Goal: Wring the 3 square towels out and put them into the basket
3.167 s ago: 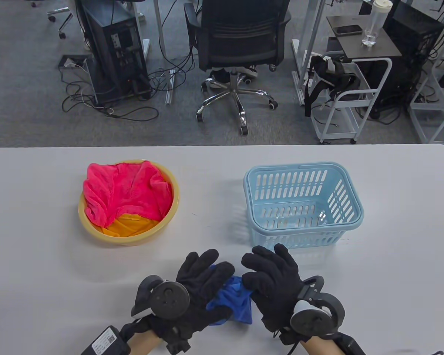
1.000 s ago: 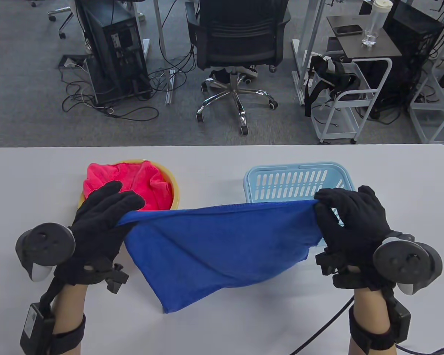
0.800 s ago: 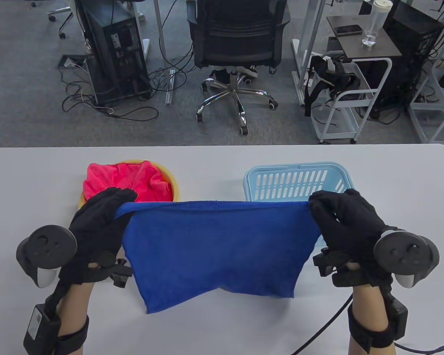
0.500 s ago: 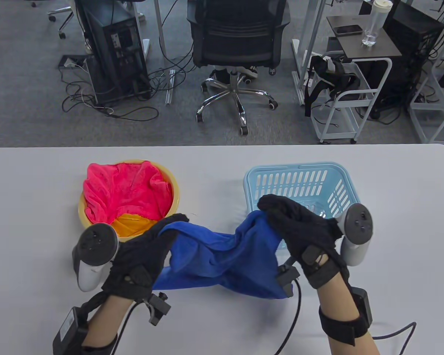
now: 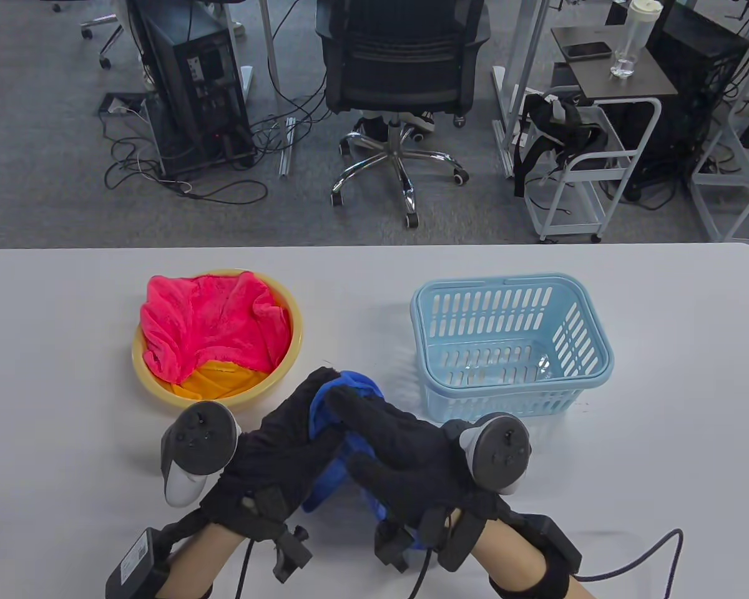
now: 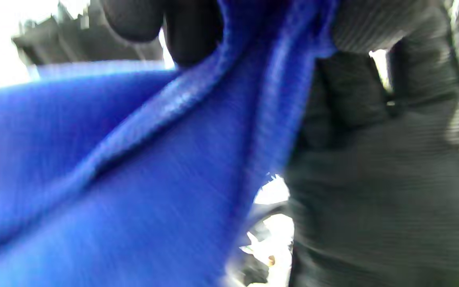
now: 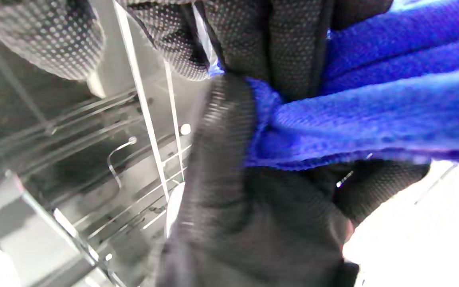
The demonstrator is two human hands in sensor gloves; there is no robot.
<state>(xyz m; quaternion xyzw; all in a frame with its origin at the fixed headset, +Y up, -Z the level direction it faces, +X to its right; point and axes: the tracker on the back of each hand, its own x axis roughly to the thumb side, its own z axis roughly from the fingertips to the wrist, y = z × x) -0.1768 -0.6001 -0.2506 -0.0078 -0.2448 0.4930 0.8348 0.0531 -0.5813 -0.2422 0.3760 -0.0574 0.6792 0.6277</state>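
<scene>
A blue towel (image 5: 335,405) is bunched between both gloved hands at the table's near middle. My left hand (image 5: 290,430) grips its left side and my right hand (image 5: 393,446) lies across it, fingers curled round the cloth. In the left wrist view the blue towel (image 6: 126,167) fills the frame under dark fingers (image 6: 191,32). In the right wrist view the blue towel (image 7: 365,115) is pinched by fingers (image 7: 289,44). A pink towel (image 5: 209,324) and an orange towel (image 5: 215,379) lie in a yellow basin (image 5: 290,355). The light blue basket (image 5: 512,346) stands at the right with no towel in it.
An office chair (image 5: 402,93), a computer tower (image 5: 190,81), floor cables and a white trolley (image 5: 590,162) stand beyond the table's far edge. Glove cables trail over the table (image 5: 661,437) near its front edge.
The blue towel was stretched wide between both raised hands. Since then the hands have come together low near the front edge and the towel is gathered into a bunch between them.
</scene>
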